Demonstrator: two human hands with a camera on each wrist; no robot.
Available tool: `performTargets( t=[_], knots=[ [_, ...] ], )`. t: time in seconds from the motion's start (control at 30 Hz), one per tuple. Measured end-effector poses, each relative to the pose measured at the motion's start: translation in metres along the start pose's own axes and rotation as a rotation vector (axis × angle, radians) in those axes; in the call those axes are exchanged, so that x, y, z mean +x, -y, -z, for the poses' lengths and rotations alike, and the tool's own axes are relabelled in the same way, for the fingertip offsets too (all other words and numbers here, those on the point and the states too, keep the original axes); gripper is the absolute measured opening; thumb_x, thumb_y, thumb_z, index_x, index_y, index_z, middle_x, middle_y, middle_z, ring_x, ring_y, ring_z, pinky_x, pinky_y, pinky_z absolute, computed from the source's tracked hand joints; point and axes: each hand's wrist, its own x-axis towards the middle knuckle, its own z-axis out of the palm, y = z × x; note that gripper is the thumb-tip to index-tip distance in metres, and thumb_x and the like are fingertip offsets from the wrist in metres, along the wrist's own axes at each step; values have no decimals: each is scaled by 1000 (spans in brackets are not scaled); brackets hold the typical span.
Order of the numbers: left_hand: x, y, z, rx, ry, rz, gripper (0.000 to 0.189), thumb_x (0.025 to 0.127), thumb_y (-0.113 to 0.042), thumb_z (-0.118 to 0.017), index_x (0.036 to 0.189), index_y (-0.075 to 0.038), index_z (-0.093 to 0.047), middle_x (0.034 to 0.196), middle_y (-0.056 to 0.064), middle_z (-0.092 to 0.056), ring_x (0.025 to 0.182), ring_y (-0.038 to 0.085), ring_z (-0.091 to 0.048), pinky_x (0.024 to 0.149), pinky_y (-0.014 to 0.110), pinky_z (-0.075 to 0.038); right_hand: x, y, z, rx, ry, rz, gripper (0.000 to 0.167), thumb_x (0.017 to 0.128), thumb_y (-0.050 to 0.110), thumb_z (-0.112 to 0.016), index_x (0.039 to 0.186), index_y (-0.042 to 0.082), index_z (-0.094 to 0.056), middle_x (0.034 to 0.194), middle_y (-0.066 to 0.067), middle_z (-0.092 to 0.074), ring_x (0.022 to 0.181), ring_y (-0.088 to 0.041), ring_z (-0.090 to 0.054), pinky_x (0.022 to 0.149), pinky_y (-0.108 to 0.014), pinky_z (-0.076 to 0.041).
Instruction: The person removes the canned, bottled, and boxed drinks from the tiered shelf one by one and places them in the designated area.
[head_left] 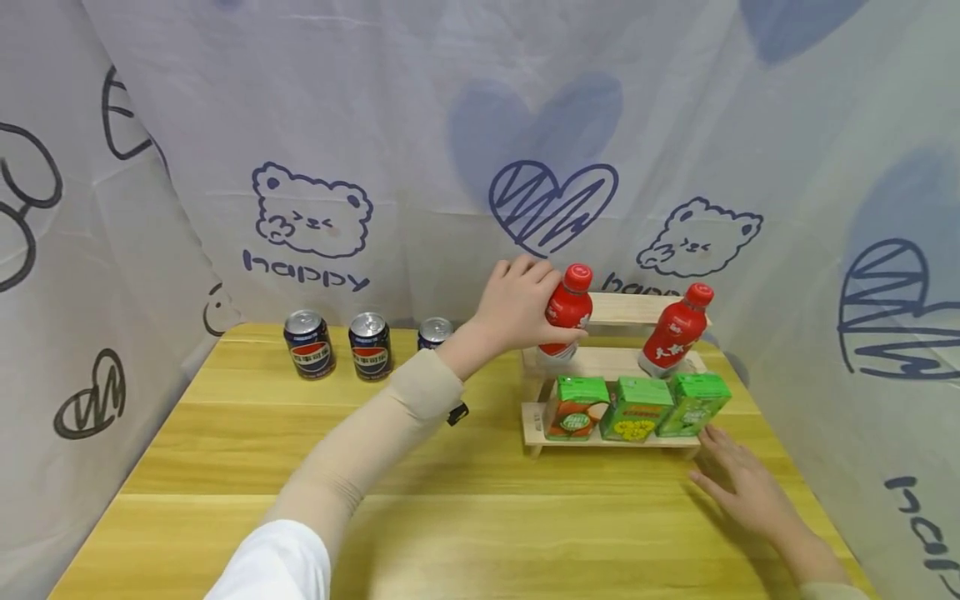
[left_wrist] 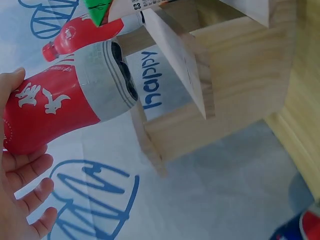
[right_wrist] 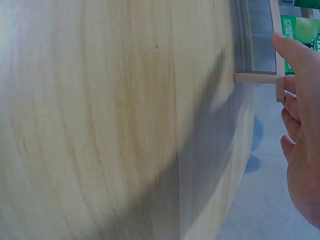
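My left hand (head_left: 521, 304) grips a red bottle (head_left: 570, 308) with a white lower part, its thumb across the front. The bottle is over the left end of the wooden rack's (head_left: 600, 361) upper step; I cannot tell whether its base touches. A second red bottle (head_left: 670, 333) stands tilted in view on that step's right. Three green drink cartons, an apple-pictured one (head_left: 576, 408), a yellow-flowered one (head_left: 637, 410) and a green one (head_left: 693, 404), line the lower step. My right hand (head_left: 746, 483) is at the rack's right front corner, fingers mostly extended beside it, thumb apart from them.
Three dark blue cola cans, a left one (head_left: 309, 344), a middle one (head_left: 371, 346) and a right one (head_left: 435, 332), stand along the table's back left. My left arm partly covers the right can. A printed cloth (head_left: 420, 150) hangs behind and beside the wooden table (head_left: 480, 533).
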Motion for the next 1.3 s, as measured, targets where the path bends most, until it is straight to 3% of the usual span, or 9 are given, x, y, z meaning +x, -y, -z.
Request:
performTargets(
  t=[0.4, 0.73, 1.07, 1.3],
  knots=[
    [-27, 23, 36, 16, -71, -21, 78, 73, -79, -59, 120, -17, -61, 116, -3, -63, 105, 20, -49, 87, 39, -39, -1, 3, 3, 2, 26, -19, 69, 95, 36, -61, 147, -3, -37, 154, -27, -31, 146, -41, -24, 112, -11, 13],
    [-52, 47, 57, 34, -123, -42, 76, 71, -77, -63, 113, -14, -63, 110, 1, -64, 103, 22, -48, 84, 41, -38, -1, 3, 3, 6, 22, -16, 69, 95, 36, -61, 147, -2, -37, 154, -27, -31, 145, -43, -26, 113, -11, 13],
    [-86, 79, 65, 89, -149, -40, 76, 68, -76, -66, 107, -11, -65, 105, 4, -66, 102, 24, -51, 82, 42, -39, -3, 1, 0, 6, 31, -18, 70, 96, 38, -59, 148, -1, -34, 155, -26, -29, 149, -37, -19, 112, -10, 14],
    [-114, 97, 68, 126, -95, -19, 76, 68, -75, -67, 104, -9, -65, 101, 5, -65, 100, 26, -51, 82, 43, -39, -3, -1, 0, 2, 18, -7, 69, 96, 37, -59, 148, -1, -35, 155, -26, -29, 148, -39, -22, 111, -9, 14]
  ],
)
